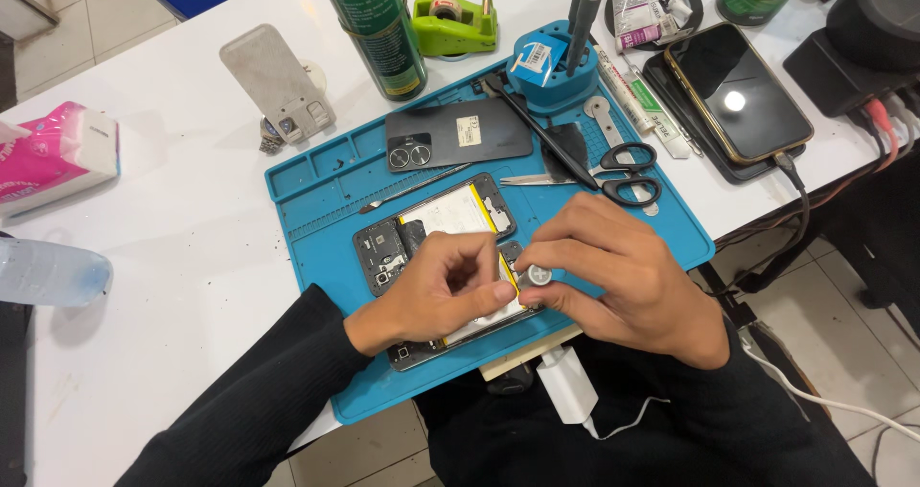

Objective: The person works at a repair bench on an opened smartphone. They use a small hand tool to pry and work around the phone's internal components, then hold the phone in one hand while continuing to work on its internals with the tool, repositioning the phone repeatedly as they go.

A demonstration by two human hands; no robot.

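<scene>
The fingers of the right hand (623,276) are pinched together on a small round silver piece (535,276), held just above the lower end of an opened phone (436,257). The fingers of the left hand (436,295) curl together and press on the phone's pale battery (450,212), the thumb tip meeting the silver piece. The phone lies face down on a blue work mat (326,199) in the middle of the white surface (192,257). Above it on the mat lie a thin metal pry tool (414,189), the dark back cover (458,134) and black-handled scissors (628,173). Beyond the mat stand a green can (376,29) and a green tape dispenser (454,22); a second phone (736,90) rests at right.
</scene>
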